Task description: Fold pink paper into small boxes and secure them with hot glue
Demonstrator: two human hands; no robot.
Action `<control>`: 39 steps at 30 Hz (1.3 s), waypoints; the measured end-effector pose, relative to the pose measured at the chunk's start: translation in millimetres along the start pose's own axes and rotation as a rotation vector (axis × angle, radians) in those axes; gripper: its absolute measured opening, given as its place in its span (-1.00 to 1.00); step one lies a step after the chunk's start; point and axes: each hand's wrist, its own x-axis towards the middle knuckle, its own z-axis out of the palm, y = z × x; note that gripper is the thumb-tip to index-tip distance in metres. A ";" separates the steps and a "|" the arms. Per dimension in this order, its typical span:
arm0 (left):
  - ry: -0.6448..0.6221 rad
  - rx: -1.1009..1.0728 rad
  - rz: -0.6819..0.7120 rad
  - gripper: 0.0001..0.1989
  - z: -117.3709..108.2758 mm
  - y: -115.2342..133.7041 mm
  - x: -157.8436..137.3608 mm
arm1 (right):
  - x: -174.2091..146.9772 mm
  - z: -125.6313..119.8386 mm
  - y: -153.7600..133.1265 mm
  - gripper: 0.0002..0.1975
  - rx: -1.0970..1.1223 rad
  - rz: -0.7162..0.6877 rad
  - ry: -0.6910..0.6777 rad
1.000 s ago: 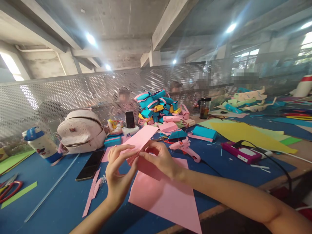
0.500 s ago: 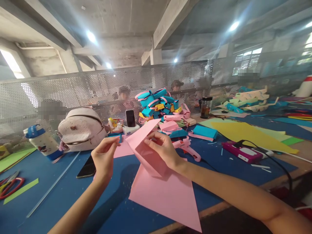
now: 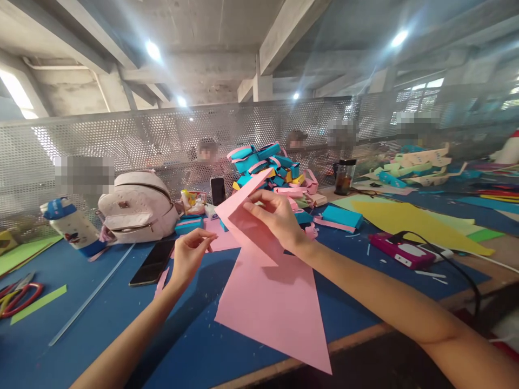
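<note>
My right hand (image 3: 279, 219) pinches a folded piece of pink paper (image 3: 253, 237), lifted above the table and creased into several panels. My left hand (image 3: 192, 251) is to its left, thumb and fingertips pressed together, apart from the folded paper; whatever may be between them is too small to make out. Beneath the raised piece, a flat pink sheet (image 3: 271, 308) lies at the table's front edge. Another pink sheet (image 3: 223, 241) lies behind my left hand. A black phone (image 3: 152, 263) rests left of that hand, with a thin pink strip (image 3: 161, 282) beside it.
A heap of blue, pink and yellow paper boxes (image 3: 263, 162) stands behind, near a perforated metal screen (image 3: 162, 135). At left are a white backpack (image 3: 140, 210), a bottle (image 3: 75, 227) and scissors (image 3: 20, 297). A magenta power strip (image 3: 401, 251) and yellow sheet (image 3: 417, 227) lie right.
My right hand has raised the folded pink paper slightly. My left hand has moved down and away from it, uncovering more of the phone and the pink strip.
</note>
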 end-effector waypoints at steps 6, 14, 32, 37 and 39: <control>-0.223 0.160 -0.036 -0.83 2.1 -14.6 -1.9 | 32.0 6.5 -20.0 -0.91 -0.060 -0.128 -0.102; -0.461 0.258 -0.082 -0.91 11.6 -20.7 -15.6 | 48.0 14.4 -13.0 -0.88 -0.070 -0.132 -0.175; -0.780 0.184 0.000 -0.88 9.5 -27.6 -15.5 | 53.6 10.5 7.6 -0.88 -0.026 -0.122 -0.201; -0.750 0.247 -0.080 -0.91 12.9 -31.7 -16.1 | 52.8 12.8 6.3 -0.88 -0.020 -0.147 -0.205; -0.760 0.259 -0.088 -0.92 14.1 -30.9 -16.4 | 51.8 13.8 5.3 -0.89 -0.015 -0.141 -0.204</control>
